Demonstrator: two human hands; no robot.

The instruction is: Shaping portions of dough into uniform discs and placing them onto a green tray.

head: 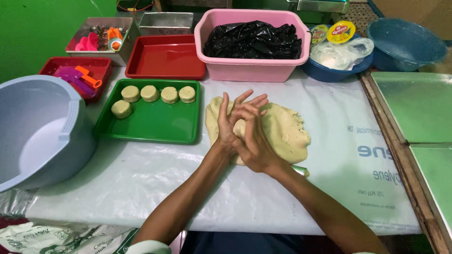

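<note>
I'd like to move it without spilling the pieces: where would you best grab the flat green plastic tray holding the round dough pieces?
Probably by the raised rim of the flat green plastic tray on its near long edge, coming from the front. The five round dough pieces crowd the far edge, so the near half is bare; keep it level.

Both forearms reach forward, converging. Left hand and right hand pressed palm to palm, fingers spread and loosely extended upward.
</note>
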